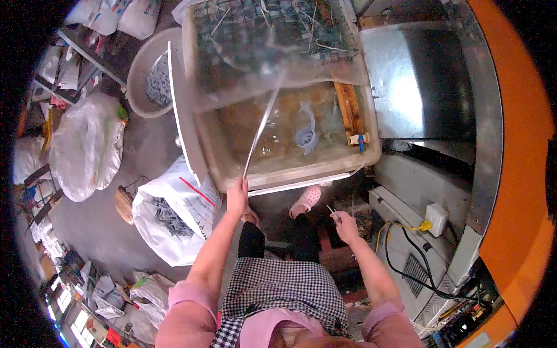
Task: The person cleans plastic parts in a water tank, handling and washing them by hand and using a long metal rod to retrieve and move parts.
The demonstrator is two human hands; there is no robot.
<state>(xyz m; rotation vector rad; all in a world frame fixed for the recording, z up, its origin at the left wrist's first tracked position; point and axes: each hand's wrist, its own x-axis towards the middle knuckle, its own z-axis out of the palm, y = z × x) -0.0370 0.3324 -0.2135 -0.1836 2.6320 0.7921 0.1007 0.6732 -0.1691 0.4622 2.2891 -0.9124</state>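
apparently mid-job: gripping a slender rod [262,125] in the left hand [237,196], over the tub's [371,116] near edge toward its middle; pinching a small pointed tool [333,213] in the right hand [347,226], outside the near right corner. can see grey pieces [165,217] already bagged; cannot tell how many are left.

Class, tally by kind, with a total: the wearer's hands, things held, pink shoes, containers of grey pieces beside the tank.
Hands: 2 (left hand, right hand)
Things held: 2 (long thin rod, small tool)
Pink shoes: 2
Containers of grey pieces: 2 (round tub, white sack)
Total: 8
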